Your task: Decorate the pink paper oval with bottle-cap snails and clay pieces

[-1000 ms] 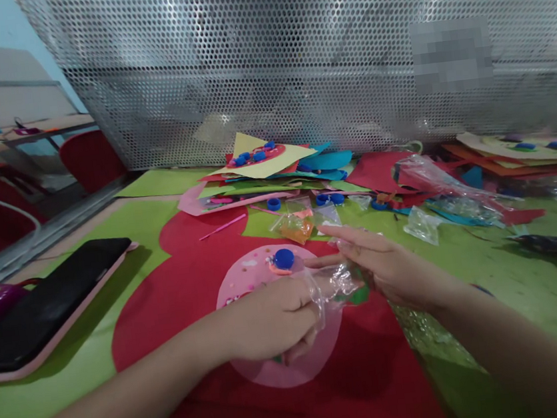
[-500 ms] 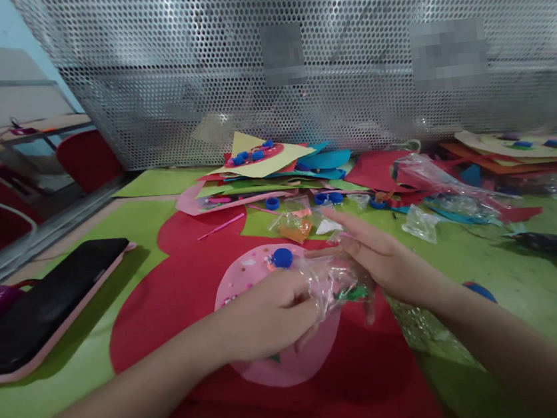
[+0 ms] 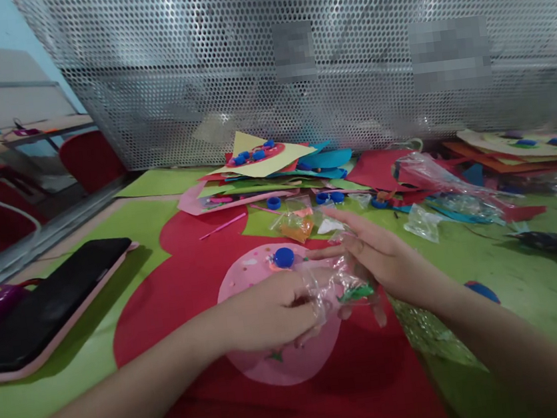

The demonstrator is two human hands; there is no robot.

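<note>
Left hand is partway inside a clear bag mid-frame, right hand against it; can't tell if either grip's closed.

We now see fingertips of the right hand below the clear bag, and a blue round piece beside the right forearm (mostly hidden a second ago).

Crumpled clear bag, green bits inside, above right part of pink disc.
</note>
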